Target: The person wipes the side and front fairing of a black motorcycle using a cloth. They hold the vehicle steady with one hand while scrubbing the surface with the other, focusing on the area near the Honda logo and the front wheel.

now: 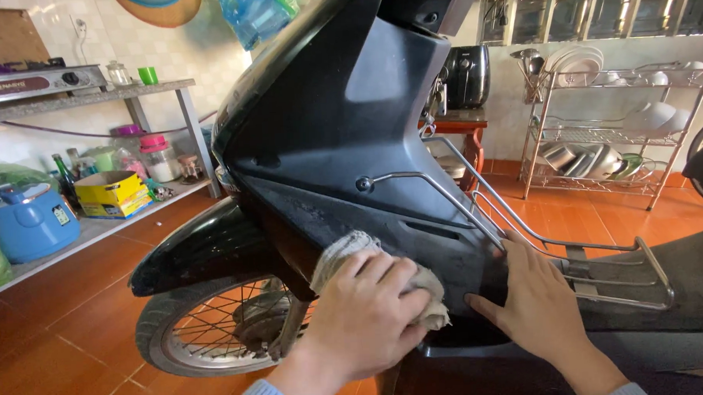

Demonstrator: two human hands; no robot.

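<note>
A black motorbike [326, 128] stands in front of me, seen from the rider's side, its front leg shield dusty and scuffed. My left hand [367, 318] grips a crumpled grey-white rag [346, 252] and presses it against the lower part of the shield. My right hand [538, 296] lies flat, fingers spread, on the black panel just right of the rag, below a chrome wire rack [524, 238] bolted to the shield. The front wheel [216, 327] with spokes and black mudguard [197, 249] sits at lower left.
Orange tiled floor [60, 340]. A shelf unit on the left holds a blue rice cooker [27, 220], a yellow box [111, 194] and jars. A metal dish rack [614, 126] with bowls stands at the right wall. A black appliance [466, 77] sits on a red table.
</note>
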